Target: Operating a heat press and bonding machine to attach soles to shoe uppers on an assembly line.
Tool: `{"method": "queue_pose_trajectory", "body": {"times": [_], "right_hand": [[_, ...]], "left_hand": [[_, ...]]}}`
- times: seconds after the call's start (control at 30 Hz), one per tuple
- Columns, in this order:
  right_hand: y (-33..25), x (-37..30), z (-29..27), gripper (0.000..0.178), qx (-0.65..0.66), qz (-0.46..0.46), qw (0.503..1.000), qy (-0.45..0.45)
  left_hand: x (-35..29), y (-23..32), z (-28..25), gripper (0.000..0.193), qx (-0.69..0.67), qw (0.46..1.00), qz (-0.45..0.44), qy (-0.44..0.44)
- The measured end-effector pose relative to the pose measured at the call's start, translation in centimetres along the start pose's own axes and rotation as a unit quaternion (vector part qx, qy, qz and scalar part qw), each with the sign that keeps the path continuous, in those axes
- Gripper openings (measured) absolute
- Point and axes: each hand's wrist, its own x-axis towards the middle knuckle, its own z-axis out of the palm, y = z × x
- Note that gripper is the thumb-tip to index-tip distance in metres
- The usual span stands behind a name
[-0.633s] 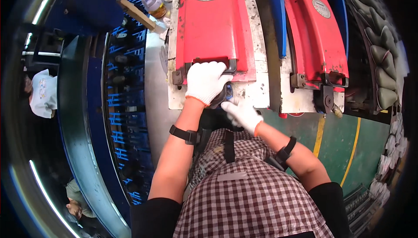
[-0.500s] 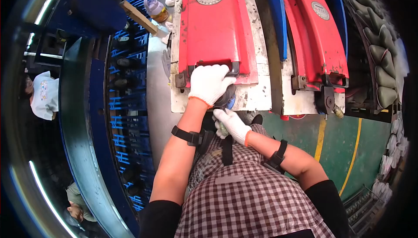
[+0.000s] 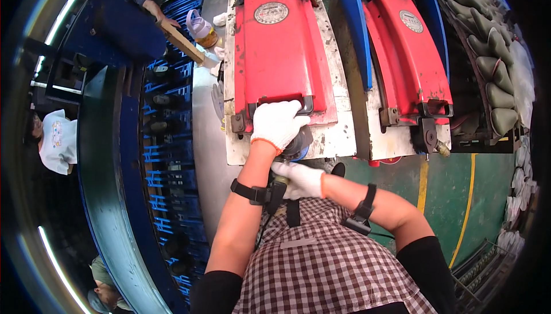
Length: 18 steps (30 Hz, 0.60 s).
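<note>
The red cover (image 3: 278, 50) sits on a pale board (image 3: 336, 136), and its black handle (image 3: 309, 104) is at the end close to the person. The left hand (image 3: 278, 123), in a white glove, is on that handle with its fingers curled over it. The tips are hidden, but it looks like a good hold. The right hand (image 3: 301, 180), gloved too, is a little way off the red cover's near end, on the person's side. Its fingers are bent next to a small greenish thing (image 3: 281, 181). That spot is blurry and partly behind the left arm, so one cannot tell if it grips anything. Just off the red cover's near end, by the left hand, is a dark round thing with a blue part (image 3: 301, 144).

The red cover looks hard and stiff, likely heavy, and not easy to break. Its smooth, shiny top might be slippery for a glove. The handle seems the best place to hold, near its middle, so both sides would come up evenly.
</note>
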Motion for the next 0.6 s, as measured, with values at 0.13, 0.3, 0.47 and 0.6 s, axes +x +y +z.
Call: {"method": "queue_pose_trajectory", "body": {"times": [0.13,0.3,0.47,0.6], "right_hand": [[-1.1,0.6,0.7,0.057,-0.023,0.028,0.999,-0.034],[-5.0,-6.2,-2.6,0.055,-0.439,0.038,0.896,0.049],[-11.3,-8.1,-4.6,0.046,-0.427,-0.218,0.859,0.179],[-16.4,-1.2,-3.9,0.077,-0.505,-0.324,0.653,0.463]], "left_hand": [[0.1,1.2,-3.5,0.040,0.008,1.000,-0.001,0.003],[1.4,2.6,-12.3,0.031,-0.022,0.991,0.051,0.121],[7.0,3.1,-21.1,0.033,0.090,0.902,0.234,0.351],[9.4,3.2,-25.2,0.045,0.078,0.891,0.236,0.381]]}}
